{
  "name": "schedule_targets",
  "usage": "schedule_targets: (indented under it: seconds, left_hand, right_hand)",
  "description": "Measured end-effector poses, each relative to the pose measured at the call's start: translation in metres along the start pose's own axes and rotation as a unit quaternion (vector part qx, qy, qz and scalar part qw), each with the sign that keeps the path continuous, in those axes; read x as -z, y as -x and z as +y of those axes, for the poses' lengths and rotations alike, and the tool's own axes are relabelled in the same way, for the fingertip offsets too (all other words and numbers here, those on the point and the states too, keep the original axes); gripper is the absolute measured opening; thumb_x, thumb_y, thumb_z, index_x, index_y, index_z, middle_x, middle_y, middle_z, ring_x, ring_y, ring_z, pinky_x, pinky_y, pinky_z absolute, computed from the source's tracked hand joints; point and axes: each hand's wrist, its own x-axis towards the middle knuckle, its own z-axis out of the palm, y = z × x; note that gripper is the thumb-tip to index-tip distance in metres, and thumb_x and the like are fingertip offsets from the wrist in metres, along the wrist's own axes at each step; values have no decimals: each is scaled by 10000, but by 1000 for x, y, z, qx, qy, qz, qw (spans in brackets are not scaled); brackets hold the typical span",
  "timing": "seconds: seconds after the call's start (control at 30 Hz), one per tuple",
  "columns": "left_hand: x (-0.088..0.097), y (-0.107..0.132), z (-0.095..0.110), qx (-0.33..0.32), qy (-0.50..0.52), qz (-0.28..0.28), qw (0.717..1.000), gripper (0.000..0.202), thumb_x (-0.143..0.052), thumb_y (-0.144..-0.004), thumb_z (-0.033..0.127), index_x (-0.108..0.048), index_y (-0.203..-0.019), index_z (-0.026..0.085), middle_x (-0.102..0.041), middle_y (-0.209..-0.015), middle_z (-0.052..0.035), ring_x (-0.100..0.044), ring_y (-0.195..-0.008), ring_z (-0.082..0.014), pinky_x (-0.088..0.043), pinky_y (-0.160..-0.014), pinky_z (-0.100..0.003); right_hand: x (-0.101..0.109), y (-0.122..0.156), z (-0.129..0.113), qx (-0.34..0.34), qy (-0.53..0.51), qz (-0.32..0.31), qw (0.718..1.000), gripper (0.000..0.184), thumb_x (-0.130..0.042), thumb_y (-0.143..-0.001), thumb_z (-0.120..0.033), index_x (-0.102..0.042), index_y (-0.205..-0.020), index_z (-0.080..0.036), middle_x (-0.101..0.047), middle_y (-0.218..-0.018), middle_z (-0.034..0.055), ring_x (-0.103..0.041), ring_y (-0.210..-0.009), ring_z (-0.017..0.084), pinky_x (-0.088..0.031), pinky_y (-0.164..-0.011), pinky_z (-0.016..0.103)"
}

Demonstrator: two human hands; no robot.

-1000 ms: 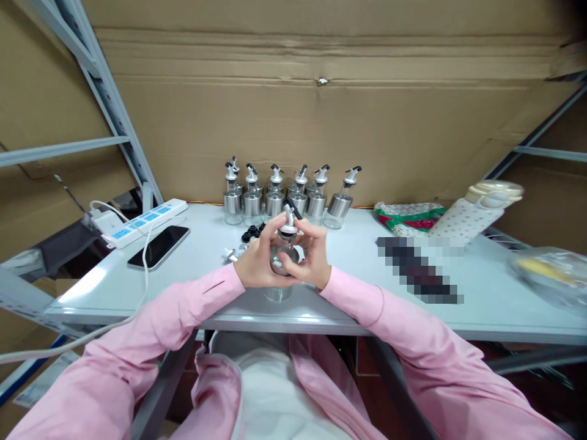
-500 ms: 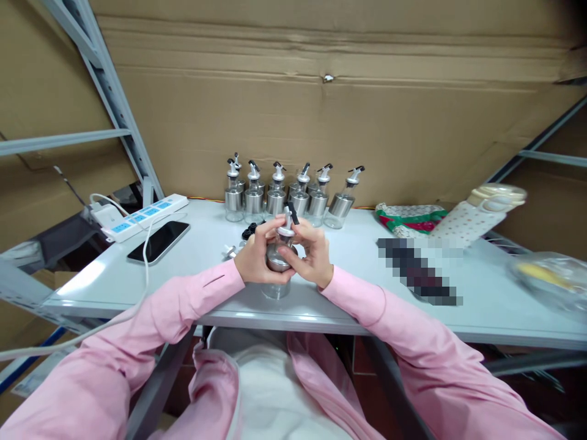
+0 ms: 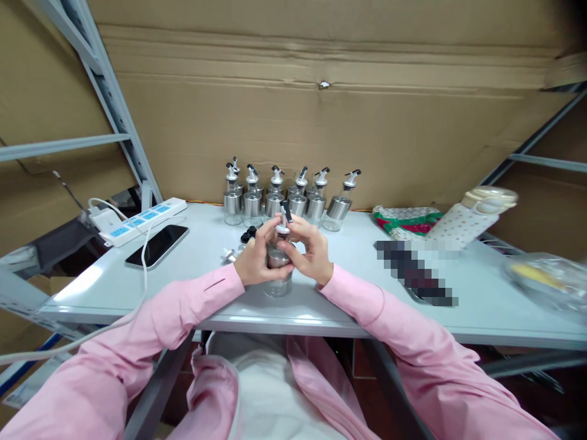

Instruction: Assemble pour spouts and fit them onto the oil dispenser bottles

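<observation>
A small glass oil bottle [image 3: 277, 282] with a steel collar and a black-tipped pour spout stands near the front edge of the white table [image 3: 192, 275]. My left hand [image 3: 253, 258] is wrapped round its steel collar from the left. My right hand [image 3: 310, 252] grips it from the right, with thumb and fingers pinched at the spout cap. Both sleeves are pink. Behind, a row of several like bottles [image 3: 275, 198] stands along the cardboard wall.
Loose black caps and white spout parts [image 3: 238, 243] lie left of my hands. A phone [image 3: 158, 245] and a power strip [image 3: 142, 221] with a white cable sit at the left. At the right are a patterned cloth [image 3: 406, 219], a dotted flask [image 3: 472, 220] and a plastic bag [image 3: 548, 278].
The bottle has come down a little toward the table between my hands. My right fingers have shifted on the spout cap. The view has moved slightly.
</observation>
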Motion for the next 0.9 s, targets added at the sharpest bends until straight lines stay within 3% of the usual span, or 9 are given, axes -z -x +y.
schedule_targets:
  seconds: [0.1,0.2,0.3,0.5,0.7,0.8,0.9]
  left_hand:
    - [0,2,-1,25,-41,-32,998,844,-587,-767,336,-21,-1386,241,-327,-1378,-178,-507,-1139,-256,-510,-836,-355]
    - [2,3,-1,4,-74,-74,995,746,-541,-799,303,-75,-1380,249,-266,-1416,-171,-541,-1090,-220,-534,-760,-299]
    - [4,2,-1,-16,-126,-73,989,620,-512,-806,251,-188,-1335,241,-369,-1353,-149,-600,-927,-152,-535,-700,-262]
    - [10,0,-4,-9,-188,-61,980,440,-469,-810,205,-325,-1226,199,-504,-1182,-98,-588,-737,-84,-511,-634,-218]
    - [23,-3,-16,-16,-208,-124,970,328,-413,-825,183,-394,-1153,190,-546,-1108,-70,-578,-699,-75,-491,-653,-212]
    - [24,-3,-18,15,-220,-134,966,311,-407,-827,200,-409,-1138,186,-552,-1090,-65,-578,-684,-75,-480,-636,-207]
    - [23,-4,-15,23,-229,-152,961,302,-402,-828,208,-426,-1128,183,-553,-1093,-64,-582,-668,-74,-473,-632,-211]
  right_hand:
    - [8,-6,3,-19,29,38,999,327,-571,-799,-259,-476,-1112,-280,-531,-1237,77,-639,-929,174,-569,-645,278]
    - [28,-19,8,-38,105,111,987,287,-560,-803,-306,-482,-1077,-268,-538,-1214,73,-646,-883,169,-564,-648,286]
    - [58,-30,23,-52,217,170,960,311,-535,-809,-362,-463,-1096,-266,-529,-1221,70,-652,-789,150,-555,-642,290]
    - [107,-27,64,-121,402,158,894,262,-528,-784,-345,-521,-1019,-230,-545,-1217,67,-646,-758,157,-520,-688,302]
    - [119,-18,77,-225,387,188,874,265,-549,-736,-290,-511,-991,-228,-600,-1081,35,-621,-821,195,-459,-823,373]
    - [124,-14,84,-255,347,201,880,397,-548,-716,-283,-446,-1093,-213,-570,-1095,66,-593,-877,199,-441,-858,375]
    - [132,-9,98,-273,317,197,887,597,-554,-679,-246,-328,-1227,-180,-467,-1230,124,-505,-1072,227,-380,-947,387]
